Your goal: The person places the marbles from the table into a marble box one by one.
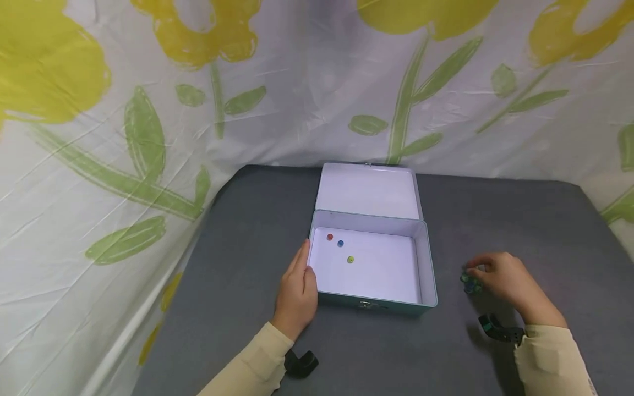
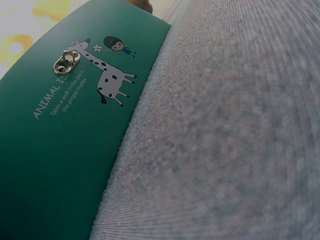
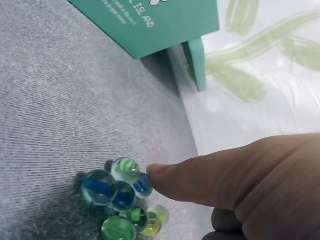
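An open green metal box [image 1: 376, 307] with a white inside stands mid-table, its lid [image 1: 369, 190] tipped back. Inside lie a red marble [image 1: 329, 237], a blue marble [image 1: 340, 243] and a yellow-green marble [image 1: 350, 259]. Against the box's left wall rests my left hand [image 1: 297, 294], fingers straight. Right of the box, my right hand [image 1: 505, 283] reaches down with bent fingers to a cluster of glass marbles [image 3: 120, 227]. In the right wrist view, the thumb tip [image 3: 159, 175] is at a blue marble [image 3: 143, 186]. Whether a marble is pinched is hidden behind the thumb.
The grey cloth-covered table [image 1: 238, 231] extends around the box. A white curtain [image 1: 307, 82] with yellow flowers hangs behind it and along the left. In the left wrist view, the box front shows a printed giraffe [image 2: 110, 80] and a metal clasp [image 2: 67, 62].
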{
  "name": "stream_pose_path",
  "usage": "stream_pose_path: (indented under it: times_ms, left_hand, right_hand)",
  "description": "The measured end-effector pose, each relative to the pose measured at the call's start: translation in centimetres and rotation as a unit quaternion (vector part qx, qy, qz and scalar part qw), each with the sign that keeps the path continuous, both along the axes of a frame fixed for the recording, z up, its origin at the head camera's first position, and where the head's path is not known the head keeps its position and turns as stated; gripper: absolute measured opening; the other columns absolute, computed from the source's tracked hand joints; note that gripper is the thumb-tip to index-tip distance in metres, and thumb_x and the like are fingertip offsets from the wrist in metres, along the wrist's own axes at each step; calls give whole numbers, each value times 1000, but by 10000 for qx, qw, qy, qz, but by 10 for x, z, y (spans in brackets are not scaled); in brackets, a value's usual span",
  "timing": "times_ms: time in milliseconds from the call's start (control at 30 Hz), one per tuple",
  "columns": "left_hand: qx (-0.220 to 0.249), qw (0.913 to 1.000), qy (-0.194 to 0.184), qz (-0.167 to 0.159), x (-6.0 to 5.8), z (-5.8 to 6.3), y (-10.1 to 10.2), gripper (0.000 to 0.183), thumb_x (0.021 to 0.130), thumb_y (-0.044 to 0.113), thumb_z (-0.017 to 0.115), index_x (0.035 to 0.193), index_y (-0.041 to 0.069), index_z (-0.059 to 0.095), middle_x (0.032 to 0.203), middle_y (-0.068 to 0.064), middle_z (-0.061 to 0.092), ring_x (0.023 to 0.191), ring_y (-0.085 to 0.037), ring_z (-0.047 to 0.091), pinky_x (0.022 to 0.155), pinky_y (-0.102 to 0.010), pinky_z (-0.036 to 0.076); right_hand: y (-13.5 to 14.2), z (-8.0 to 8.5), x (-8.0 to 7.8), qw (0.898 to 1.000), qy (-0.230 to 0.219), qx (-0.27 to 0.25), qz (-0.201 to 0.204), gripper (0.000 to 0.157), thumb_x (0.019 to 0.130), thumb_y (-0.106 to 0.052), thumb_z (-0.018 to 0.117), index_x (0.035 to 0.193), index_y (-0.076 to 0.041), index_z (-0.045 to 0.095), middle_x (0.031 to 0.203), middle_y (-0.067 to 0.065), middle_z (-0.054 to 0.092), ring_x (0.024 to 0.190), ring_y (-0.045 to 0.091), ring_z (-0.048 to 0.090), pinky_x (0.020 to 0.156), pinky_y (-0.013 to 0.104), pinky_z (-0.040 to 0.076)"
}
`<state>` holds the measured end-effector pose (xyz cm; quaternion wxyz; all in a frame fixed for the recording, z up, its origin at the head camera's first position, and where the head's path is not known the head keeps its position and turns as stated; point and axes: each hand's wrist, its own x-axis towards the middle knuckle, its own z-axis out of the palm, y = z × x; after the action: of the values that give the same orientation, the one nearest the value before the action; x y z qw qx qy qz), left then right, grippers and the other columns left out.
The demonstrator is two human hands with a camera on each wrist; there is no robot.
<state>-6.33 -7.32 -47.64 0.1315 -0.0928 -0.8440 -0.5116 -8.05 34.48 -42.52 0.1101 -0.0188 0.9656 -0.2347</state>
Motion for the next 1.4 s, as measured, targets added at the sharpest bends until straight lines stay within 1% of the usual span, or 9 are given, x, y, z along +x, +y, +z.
stream_pose_path:
  times_ms: [200,367,467,700,833,967,1133,1233,1400]
  left_hand:
    - [-63,10000,70,10,0,1,-1,54,105,2,41,159,-4,40,161,-22,44,150,-29,43,117,-53,39]
    - [-18,10000,38,-7,0,1,-1,53,105,3,41,158,-5,41,162,-22,44,151,-30,43,117,-52,38]
    - [-7,10000,53,-9,0,1,-1,53,105,2,42,157,-6,41,162,-22,44,150,-29,43,117,-51,38]
    - [-23,9999,98,18,0,1,-1,54,105,3,41,158,-5,41,161,-23,44,150,-30,44,116,-53,39]
    - [-53,9999,112,15,0,1,-2,54,105,3,41,158,-5,41,161,-23,45,150,-29,44,116,-52,40]
    - [-83,9999,68,41,0,2,-2,53,105,3,41,157,-5,42,161,-22,46,149,-28,44,117,-51,40]
    - [-61,10000,15,45,-1,2,-2,53,105,4,41,157,-5,41,161,-22,45,150,-28,43,118,-51,38]
    - [-73,10000,24,42,-1,3,-2,53,105,4,41,158,-5,41,162,-21,45,151,-27,43,118,-51,38]
    - [-73,10000,8,7,1,3,-2,53,105,4,40,158,-5,42,162,-20,45,150,-27,43,118,-51,39]
  right_hand:
    - [-1,-4,2,10000,-36,45,3,23,99,-12,69,113,5,77,92,15,74,70,18,56,60,38,45]
    - [0,-5,3,10000,-53,66,30,24,100,-13,70,114,5,77,102,25,75,81,30,69,64,47,54]
    - [0,-6,3,9999,-13,79,76,24,99,-12,70,114,6,77,107,29,74,89,38,72,68,53,56]
    - [-1,-3,2,9999,52,63,122,25,100,-13,68,116,4,77,108,29,74,83,31,69,66,49,54]
    - [-5,1,0,9999,101,35,84,29,101,-14,66,119,7,75,88,19,73,67,21,58,59,40,45]
    - [-11,9,-3,9999,128,-35,99,33,103,-14,64,124,10,71,66,3,62,54,17,52,53,35,40]
    - [-20,21,-11,9997,167,-71,141,36,105,-18,63,128,9,69,63,3,61,48,20,55,57,36,46]
    - [-27,29,-16,9994,303,-80,153,37,106,-21,63,128,8,70,67,5,62,50,19,53,59,36,45]
    - [-38,41,-22,9972,715,-218,74,35,105,-24,66,125,5,72,60,2,47,48,12,35,50,32,34]
